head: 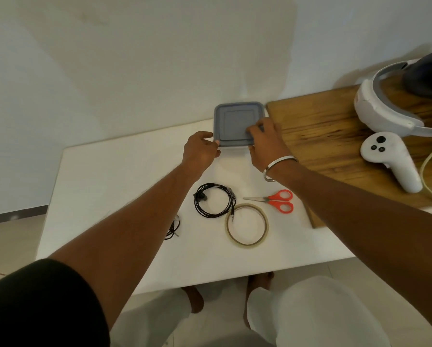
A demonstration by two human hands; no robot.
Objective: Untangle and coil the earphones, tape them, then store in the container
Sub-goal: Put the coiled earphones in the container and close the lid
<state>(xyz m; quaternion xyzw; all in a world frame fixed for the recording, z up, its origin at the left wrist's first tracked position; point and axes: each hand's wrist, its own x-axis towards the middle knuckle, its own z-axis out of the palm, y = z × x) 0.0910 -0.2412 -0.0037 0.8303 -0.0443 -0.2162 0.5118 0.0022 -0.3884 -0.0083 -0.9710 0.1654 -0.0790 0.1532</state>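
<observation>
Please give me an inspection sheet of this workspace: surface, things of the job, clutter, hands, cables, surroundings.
Surface: white table; wooden board at right.
Job's things: coiled black earphones; tape roll; red scissors; grey lidded container, lid on.
Clutter: white headset, white controller, both on the board.
Hands: left hand grips the container's near-left corner; right hand grips its right side.
Cables: second black cable, partly hidden under left arm; pale cord at right edge.
Surroundings: white wall, tiled floor.
</observation>
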